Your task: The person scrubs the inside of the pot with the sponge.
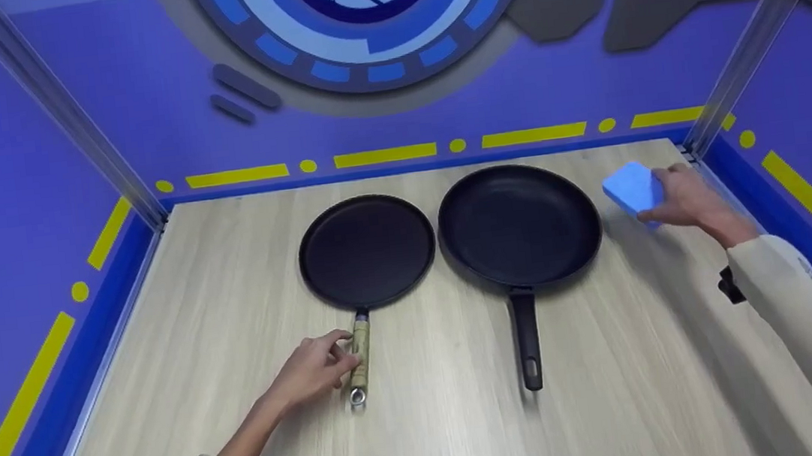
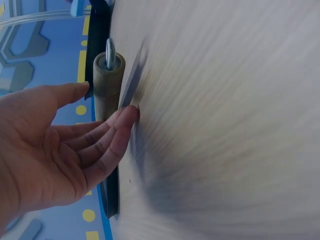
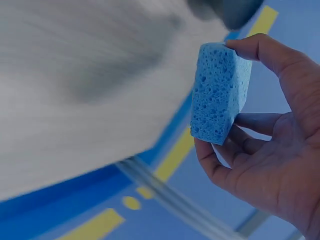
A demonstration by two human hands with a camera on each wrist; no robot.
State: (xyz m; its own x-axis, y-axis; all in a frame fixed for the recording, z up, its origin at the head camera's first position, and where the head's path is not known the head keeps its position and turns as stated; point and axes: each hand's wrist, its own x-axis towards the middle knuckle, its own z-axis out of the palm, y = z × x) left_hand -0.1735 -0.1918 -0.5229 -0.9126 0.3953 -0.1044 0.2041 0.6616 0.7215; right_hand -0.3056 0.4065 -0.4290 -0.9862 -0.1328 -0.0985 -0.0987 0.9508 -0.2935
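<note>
On the table lie a flat black griddle pan with a wooden handle, and a deeper black frying pan with a black handle. My left hand is at the wooden handle, its fingers loosely bent. In the left wrist view, the thumb stands a little off the wooden handle, while the fingertips reach beside it, partly hiding it. Right of the frying pan, my right hand holds a blue sponge above the table, pinched between thumb and fingers.
Blue and purple panels with yellow marks enclose the wooden table at the back and sides. Metal posts rise at the back corners. The two pans lie side by side, handles toward me.
</note>
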